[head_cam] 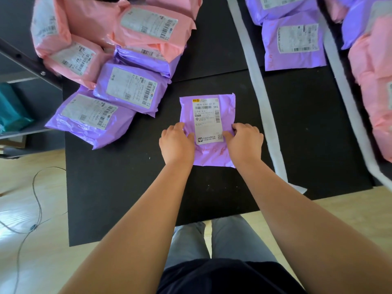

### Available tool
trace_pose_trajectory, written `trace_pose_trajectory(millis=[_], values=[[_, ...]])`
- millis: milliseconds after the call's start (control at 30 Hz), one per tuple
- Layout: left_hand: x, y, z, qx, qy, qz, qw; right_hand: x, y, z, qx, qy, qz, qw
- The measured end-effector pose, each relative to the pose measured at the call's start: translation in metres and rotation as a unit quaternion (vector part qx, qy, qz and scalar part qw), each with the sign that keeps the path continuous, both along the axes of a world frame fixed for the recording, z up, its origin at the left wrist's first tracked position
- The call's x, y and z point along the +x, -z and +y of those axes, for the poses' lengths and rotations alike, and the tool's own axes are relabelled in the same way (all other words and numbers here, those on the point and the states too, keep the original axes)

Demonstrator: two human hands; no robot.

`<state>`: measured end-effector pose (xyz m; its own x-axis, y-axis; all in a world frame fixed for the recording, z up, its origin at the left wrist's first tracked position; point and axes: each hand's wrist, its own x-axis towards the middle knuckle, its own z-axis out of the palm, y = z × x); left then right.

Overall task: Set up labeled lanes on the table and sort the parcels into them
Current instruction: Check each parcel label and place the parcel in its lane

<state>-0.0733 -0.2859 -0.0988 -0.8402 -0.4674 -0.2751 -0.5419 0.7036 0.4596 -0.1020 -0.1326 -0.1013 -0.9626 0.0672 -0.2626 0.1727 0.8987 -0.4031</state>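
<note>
Bright, soft daylight.
Glare on the floor [12, 217] at eight o'clock; edges bowed, blurred toward two o'clock.

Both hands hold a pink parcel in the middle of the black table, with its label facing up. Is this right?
Not fully. The head view shows that the parcel held by the left hand and the right hand is purple, not pink. The rest is right: it lies in the middle of the black table, label facing up.

Bare table [118, 187] lies between the parcel heap [131, 90] and the white strip [269, 124].
</note>
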Motion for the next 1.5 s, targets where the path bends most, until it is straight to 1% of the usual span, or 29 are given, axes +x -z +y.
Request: trace_pose_trajectory(millis=[100, 167, 300, 433, 533, 700, 833, 1033, 1100, 1233, 1267, 1367, 1500], values=[[0.0, 0.002, 0.002, 0.046, -0.061, -0.003, 0.997, 0.0, -0.001, -0.002, -0.009, 0.008, 0.0, 1.0], [-0.001, 0.003, 0.002, 0.077, -0.097, -0.02, 0.992, 0.002, -0.001, -0.003, -0.014, 0.012, -0.006, 1.0], [0.001, 0.0, 0.001, 0.085, -0.088, -0.056, 0.991, 0.005, -0.004, -0.001, -0.014, 0.015, -0.018, 1.0], [0.0, -0.006, -0.003, 0.094, -0.087, -0.045, 0.991, 0.007, -0.012, 0.005, -0.039, 0.028, -0.019, 0.999], [-0.001, -0.022, -0.006, 0.138, -0.115, 0.001, 0.984, 0.007, -0.022, 0.006, -0.083, 0.05, 0.009, 0.995], [0.001, -0.061, -0.01, 0.191, -0.116, 0.102, 0.969, 0.001, -0.059, 0.006, -0.152, 0.077, 0.046, 0.984], [-0.001, -0.094, -0.016, 0.207, -0.128, 0.155, 0.957, -0.002, -0.097, 0.004, -0.198, 0.08, 0.087, 0.973], [-0.004, -0.137, -0.019, 0.218, -0.139, 0.203, 0.944, -0.003, -0.142, -0.007, -0.265, 0.084, 0.148, 0.949], [-0.006, -0.151, -0.023, 0.234, -0.155, 0.23, 0.932, -0.002, -0.156, -0.011, -0.269, 0.074, 0.169, 0.945], [-0.004, -0.177, -0.03, 0.307, -0.19, 0.293, 0.885, 0.002, -0.18, -0.02, -0.297, 0.072, 0.201, 0.931], [-0.003, -0.182, -0.031, 0.311, -0.187, 0.299, 0.883, 0.003, -0.185, -0.022, -0.308, 0.076, 0.208, 0.925], [0.001, -0.195, -0.032, 0.29, -0.171, 0.312, 0.889, 0.007, -0.198, -0.026, -0.325, 0.079, 0.227, 0.914], [0.003, -0.211, -0.04, 0.315, -0.165, 0.344, 0.869, 0.011, -0.215, -0.028, -0.348, 0.084, 0.239, 0.902]])
